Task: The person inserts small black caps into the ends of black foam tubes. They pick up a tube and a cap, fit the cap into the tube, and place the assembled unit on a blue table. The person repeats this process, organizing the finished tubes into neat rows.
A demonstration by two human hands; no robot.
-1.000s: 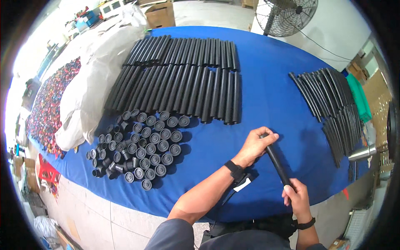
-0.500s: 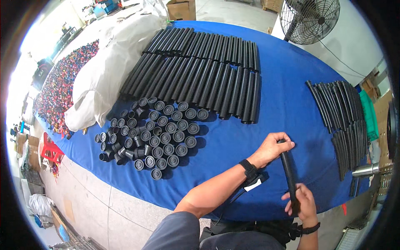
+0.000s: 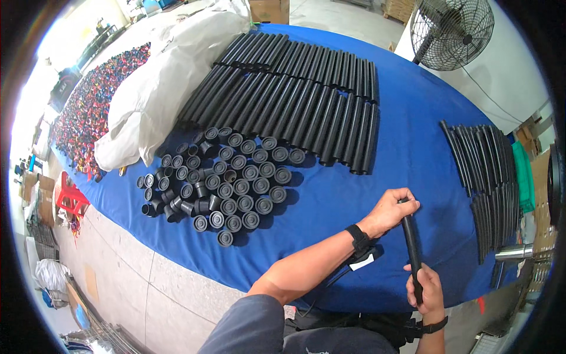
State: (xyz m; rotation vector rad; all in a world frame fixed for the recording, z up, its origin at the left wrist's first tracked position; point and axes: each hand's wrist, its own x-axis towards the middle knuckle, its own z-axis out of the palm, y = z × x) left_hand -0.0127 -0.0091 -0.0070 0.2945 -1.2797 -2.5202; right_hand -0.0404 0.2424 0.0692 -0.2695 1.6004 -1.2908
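A long black tube [image 3: 413, 245] slants between my two hands above the blue-covered table [image 3: 407, 112]. My left hand [image 3: 389, 212] is closed over its far end, thumb and fingers pinching there and hiding the tip. Around the near end, the fingers of my right hand [image 3: 431, 289] are wrapped. Left of my arms lie many round black caps [image 3: 250, 172] with ringed tops, some tipped on their sides. Behind them, thick black tubes [image 3: 289, 112] are laid side by side in two rows.
Thinner black tubes [image 3: 469, 153] lie at the right edge, beside a green bin [image 3: 523, 174] and a metal cylinder [image 3: 514, 252]. A white sheet [image 3: 159, 88] borders a heap of small coloured pieces [image 3: 88, 112]. A fan [image 3: 451, 35] stands behind; a red stool [image 3: 69, 197] is at left.
My right hand's fingers, spread at the tube's near end before, have closed around it. My left hand keeps its hold on the far end. The whole view has shifted slightly.
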